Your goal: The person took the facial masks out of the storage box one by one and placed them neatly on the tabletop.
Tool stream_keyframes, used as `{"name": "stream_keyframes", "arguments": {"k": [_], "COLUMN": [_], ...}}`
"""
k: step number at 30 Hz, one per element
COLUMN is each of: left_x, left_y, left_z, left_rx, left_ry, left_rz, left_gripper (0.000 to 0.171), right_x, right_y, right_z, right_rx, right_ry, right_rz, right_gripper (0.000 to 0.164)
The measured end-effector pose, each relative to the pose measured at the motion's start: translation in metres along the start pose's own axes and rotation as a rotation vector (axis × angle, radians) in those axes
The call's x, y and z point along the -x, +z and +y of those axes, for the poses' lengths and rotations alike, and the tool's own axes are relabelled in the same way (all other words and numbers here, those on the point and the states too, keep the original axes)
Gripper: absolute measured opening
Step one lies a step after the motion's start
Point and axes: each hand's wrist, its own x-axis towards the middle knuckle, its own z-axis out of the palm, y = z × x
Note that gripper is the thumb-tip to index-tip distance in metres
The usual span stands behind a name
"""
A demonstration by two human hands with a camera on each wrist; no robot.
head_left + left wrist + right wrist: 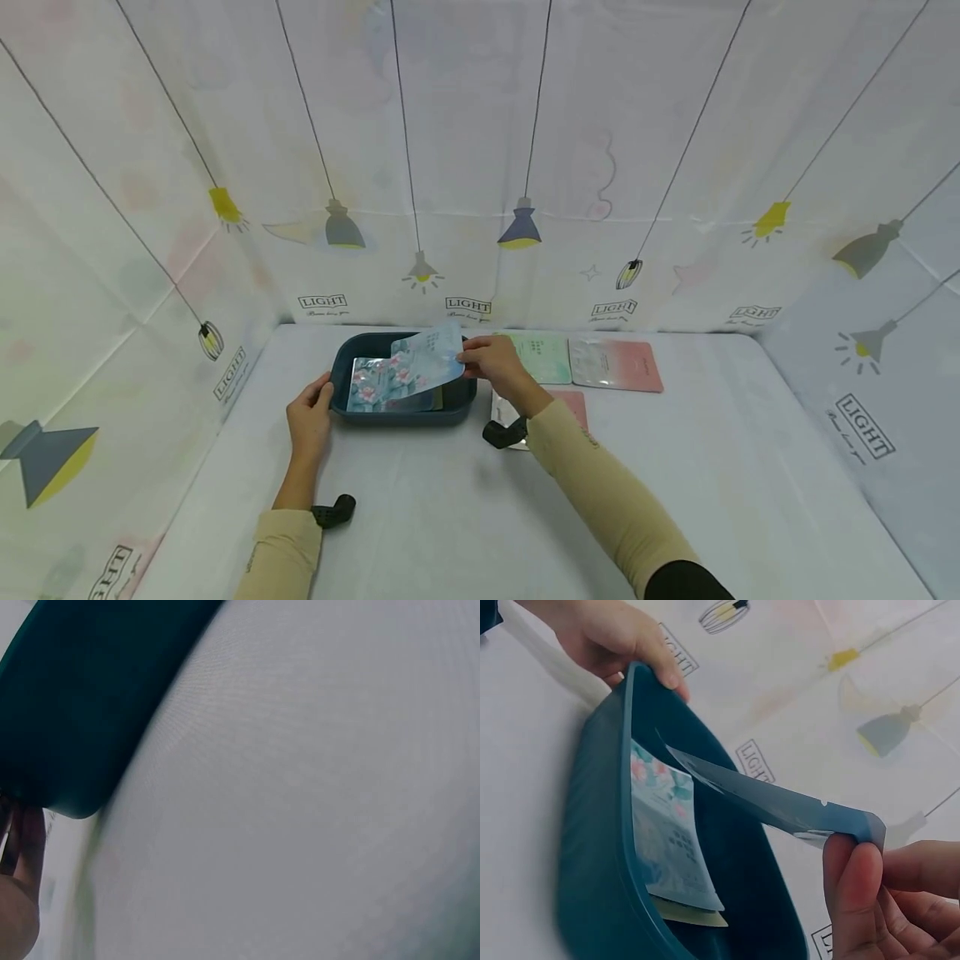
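Observation:
My left hand (309, 417) grips the left end of a dark teal plastic bin (408, 419), its thumb over the rim in the right wrist view. In the left wrist view, fingertips press against the bin's wall (90, 705). My right hand (498, 362) pinches the right end of a light blue floral sheet-mask packet (431, 354), tilted up over the bin. Its far end dips inside the rim in the right wrist view. Another floral packet (667, 832) lies in the bin on top of a yellowish one (690, 915).
Right of the bin, a green packet (547, 360) and a pink-and-white packet (618, 364) lie side by side on the white table (720, 467). A second pink packet (573, 404) is partly hidden under my right wrist. A lamp-printed cloth (465, 167) hangs behind the table.

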Motion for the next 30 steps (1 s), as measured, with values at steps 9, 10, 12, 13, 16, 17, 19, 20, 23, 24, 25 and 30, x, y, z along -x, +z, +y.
{"name": "stream_keyframes", "arguments": {"k": [9,10,12,13,16,17,19,20,23,24,25,30], "left_x": [0.001,0.001,0.001,0.001,0.001,0.001,0.001,0.001,0.001,0.000,0.001,0.001], "left_y": [0.000,0.000,0.000,0.000,0.000,0.000,0.000,0.000,0.000,0.000,0.000,0.000], "left_z": [0.001,0.001,0.001,0.001,0.000,0.000,-0.001,-0.001,-0.001,-0.002,-0.001,0.000], "left_rx": [0.019,0.017,0.019,0.019,0.017,0.018,0.017,0.017,0.015,0.016,0.016,0.016], "left_ry": [0.002,0.002,0.001,-0.001,-0.002,-0.002,-0.002,0.000,0.001,0.002,0.000,-0.001], "left_rz": [0.003,0.001,-0.003,-0.003,-0.002,-0.001,0.004,0.005,0.003,0.004,0.004,0.007], "left_gripper": [0.039,0.039,0.039,0.040,0.040,0.040,0.039,0.039,0.039,0.039,0.039,0.039], "right_x": [0.005,0.006,0.008,0.008,0.011,0.012,0.014,0.015,0.019,0.020,0.021,0.029], "right_y": [-0.023,-0.026,-0.033,-0.036,-0.046,-0.049,-0.057,-0.060,-0.072,-0.076,-0.079,-0.098], "right_z": [0.002,0.002,0.002,0.003,0.004,0.004,0.005,0.005,0.006,0.007,0.007,0.007], "right_rx": [-0.033,-0.033,-0.038,-0.043,-0.062,-0.074,-0.080,-0.080,-0.077,-0.069,-0.068,-0.071], "right_ry": [0.007,0.009,0.016,0.016,0.015,0.014,0.008,0.010,0.013,0.011,0.013,0.012], "right_rz": [-0.002,-0.005,-0.008,-0.009,-0.006,-0.005,-0.007,-0.008,-0.013,-0.014,-0.012,-0.015], "right_gripper": [0.035,0.034,0.034,0.033,0.033,0.033,0.033,0.034,0.035,0.036,0.036,0.038]}}
